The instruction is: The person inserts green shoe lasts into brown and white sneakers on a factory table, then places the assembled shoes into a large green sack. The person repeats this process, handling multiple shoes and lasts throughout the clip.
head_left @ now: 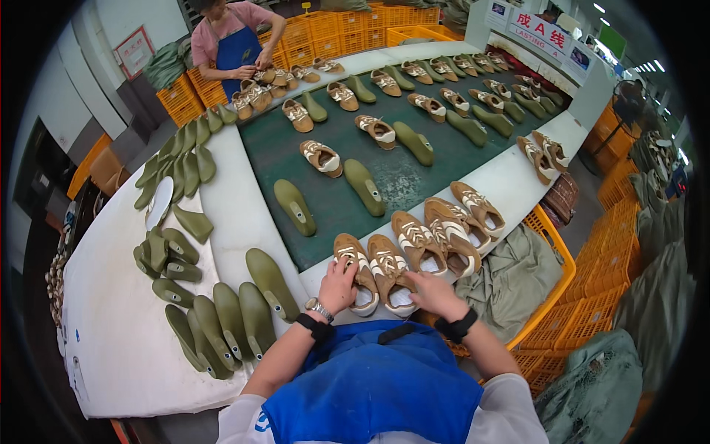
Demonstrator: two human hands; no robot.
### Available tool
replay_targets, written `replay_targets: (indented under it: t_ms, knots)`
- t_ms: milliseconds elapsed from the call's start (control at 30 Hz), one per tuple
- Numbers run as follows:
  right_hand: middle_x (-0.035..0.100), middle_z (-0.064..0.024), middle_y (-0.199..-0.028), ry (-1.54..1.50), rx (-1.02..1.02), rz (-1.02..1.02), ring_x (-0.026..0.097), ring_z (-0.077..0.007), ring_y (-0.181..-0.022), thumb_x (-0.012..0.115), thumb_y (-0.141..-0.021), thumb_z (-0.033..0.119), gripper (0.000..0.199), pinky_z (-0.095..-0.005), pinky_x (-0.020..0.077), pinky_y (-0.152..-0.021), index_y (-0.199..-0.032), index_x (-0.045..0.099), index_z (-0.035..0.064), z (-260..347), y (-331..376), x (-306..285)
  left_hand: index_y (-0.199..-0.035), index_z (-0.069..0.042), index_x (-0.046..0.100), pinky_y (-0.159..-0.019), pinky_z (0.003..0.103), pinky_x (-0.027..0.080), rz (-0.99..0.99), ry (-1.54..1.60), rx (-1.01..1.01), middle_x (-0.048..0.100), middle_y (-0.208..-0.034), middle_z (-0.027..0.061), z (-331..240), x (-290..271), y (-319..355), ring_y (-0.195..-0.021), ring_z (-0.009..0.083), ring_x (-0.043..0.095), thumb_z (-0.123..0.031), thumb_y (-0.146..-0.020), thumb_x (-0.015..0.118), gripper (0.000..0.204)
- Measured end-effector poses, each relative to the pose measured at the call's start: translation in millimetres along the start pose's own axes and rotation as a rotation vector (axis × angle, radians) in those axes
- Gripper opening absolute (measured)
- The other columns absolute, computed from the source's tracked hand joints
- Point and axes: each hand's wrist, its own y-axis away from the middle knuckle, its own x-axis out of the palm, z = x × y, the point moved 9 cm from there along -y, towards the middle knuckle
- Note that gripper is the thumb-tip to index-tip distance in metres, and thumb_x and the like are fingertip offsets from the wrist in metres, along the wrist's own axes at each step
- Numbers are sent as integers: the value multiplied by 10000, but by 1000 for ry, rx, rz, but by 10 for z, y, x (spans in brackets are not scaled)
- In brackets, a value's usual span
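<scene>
A pair of brown suede sneakers with white stripes and laces stands right in front of me on the white table edge. My left hand [339,287] grips the side of the left sneaker [355,253], fingers bent over its laces and opening. My right hand [436,292] holds the collar of the right sneaker [385,257], with its fingertips partly hidden. Several more brown sneakers [416,233] stand just to the right. To the left of my left hand lies a green shoe last [268,277], near a cluster of other lasts [229,314].
A dark green conveyor belt [259,177] carries rows of sneakers and lasts. Across it, a person in a blue apron [238,48] handles sneakers. More lasts [191,170] lie on the white table [111,296]. An orange crate [568,259] with grey-green cloth stands at my right.
</scene>
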Motion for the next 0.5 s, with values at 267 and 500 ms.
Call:
replay_targets:
  t_ms: [267,500]
  knots:
    - [600,-149,-895,72,-16,-183,620,-355,-778,665,-777,257,336,-442,500,-666,-1046,578,76,120,-277,290,-1179,-57,537,-947,444,417,-43,36,127,531,-1132,178,-270,-144,-26,-1099,346,484,-246,-699,716,547]
    - [606,-119,-748,-72,-203,-411,623,-314,-660,586,-819,186,142,-411,499,-572,-805,590,45,656,-70,-169,-1117,-20,555,-879,419,471,-131,134,170,545,-1121,179,-697,-563,3,-1041,351,538,-165,-701,676,457]
